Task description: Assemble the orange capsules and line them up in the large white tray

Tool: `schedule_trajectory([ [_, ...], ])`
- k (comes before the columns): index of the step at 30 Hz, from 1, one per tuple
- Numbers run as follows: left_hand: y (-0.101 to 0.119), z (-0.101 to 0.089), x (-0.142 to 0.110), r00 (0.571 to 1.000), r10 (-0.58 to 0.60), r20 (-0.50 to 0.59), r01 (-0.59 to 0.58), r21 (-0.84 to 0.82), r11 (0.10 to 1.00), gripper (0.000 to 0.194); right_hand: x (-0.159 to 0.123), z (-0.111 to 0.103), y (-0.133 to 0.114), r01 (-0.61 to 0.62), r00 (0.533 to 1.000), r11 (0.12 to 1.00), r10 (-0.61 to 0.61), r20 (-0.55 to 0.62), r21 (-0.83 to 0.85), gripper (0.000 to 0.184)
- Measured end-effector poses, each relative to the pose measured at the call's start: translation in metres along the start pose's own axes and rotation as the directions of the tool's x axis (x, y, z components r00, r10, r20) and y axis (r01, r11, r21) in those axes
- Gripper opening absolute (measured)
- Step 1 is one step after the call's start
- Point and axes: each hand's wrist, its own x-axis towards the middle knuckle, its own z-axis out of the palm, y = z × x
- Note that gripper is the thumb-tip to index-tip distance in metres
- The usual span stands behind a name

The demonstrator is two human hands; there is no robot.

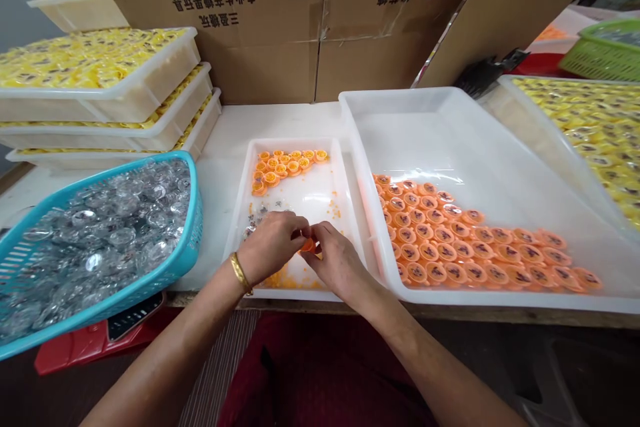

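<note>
The left hand [273, 243] and right hand [343, 259] hold an orange cup [309, 246] above a small tray [315, 197]. Similar cups [445, 252] line the near edge of a larger tray [425, 140].

Two hands, one left [273, 243] and one right [340, 260], share one orange plastic cup [308, 245]; one gold bracelet [241, 273] circles a wrist; one small white tray [300, 203] contains about fourteen yellow-filled orange cups [281, 169] in its far part; one large white tray [415, 140] contains a little over forty clear-topped orange cups [445, 250], overlapping too closely for an exact count; one blue basket [195, 227] bears clear plastic pieces [123, 237] too heaped to number; three stacked trays of yellow pieces [75, 105] stand at the left, with two pale trays [90, 10] behind; one tray of yellow pieces [560, 127] and one green basket [605, 53] are at the right.
</note>
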Motion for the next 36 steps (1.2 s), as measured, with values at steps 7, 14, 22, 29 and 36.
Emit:
schedule_trajectory([
  [7, -0.01, 0.0, -0.008, 0.985, -0.131, -0.111, 0.123, -0.076, 0.989, 0.025, 0.0, -0.003, 0.0, -0.011, 1.0, 0.999, 0.012, -0.01, 0.047, 0.019],
  [14, -0.033, 0.011, -0.036, 0.937, -0.283, 0.205, 0.189, 0.383, 0.904, 0.015, 0.0, -0.006, -0.002, -0.011, 0.997, 0.995, 0.018, -0.074, 0.099, 0.015],
  [22, -0.036, 0.023, -0.032, 0.925, -0.273, 0.265, 0.143, 0.422, 0.895, 0.017, 0.0, -0.006, -0.002, -0.025, 0.994, 0.993, 0.037, -0.102, 0.116, 0.017],
  [29, -0.042, 0.008, -0.037, 0.957, -0.29, 0.005, 0.271, 0.345, 0.899, 0.017, 0.001, -0.005, 0.003, -0.161, 0.984, 0.884, 0.178, 0.002, 0.439, 0.025],
  [36, -0.038, 0.026, -0.022, 0.974, -0.193, 0.12, 0.119, 0.455, 0.882, 0.019, 0.003, -0.013, -0.005, -0.271, 0.962, 0.766, 0.235, 0.138, 0.583, 0.025],
])
